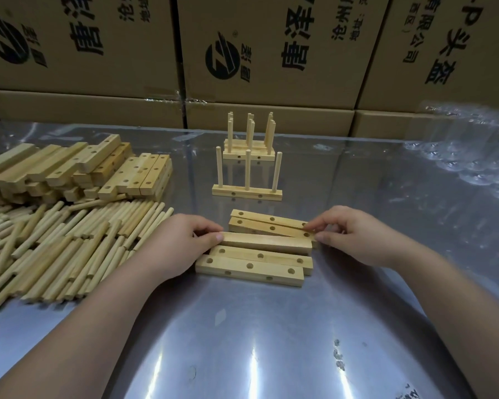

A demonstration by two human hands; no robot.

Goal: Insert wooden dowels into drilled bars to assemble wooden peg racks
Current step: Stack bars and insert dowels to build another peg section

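Left hand (182, 243) and right hand (355, 234) pinch opposite ends of one plain-faced bar (267, 243) amid four drilled bars (251, 269) on the steel table (242, 341), dowel pile (55, 249) left, finished rack (247, 190) behind

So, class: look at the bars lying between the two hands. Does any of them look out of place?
Yes. The middle bar shows a blank face, while the drilled bars around it show holes. Both the left hand and right hand pinch its ends.
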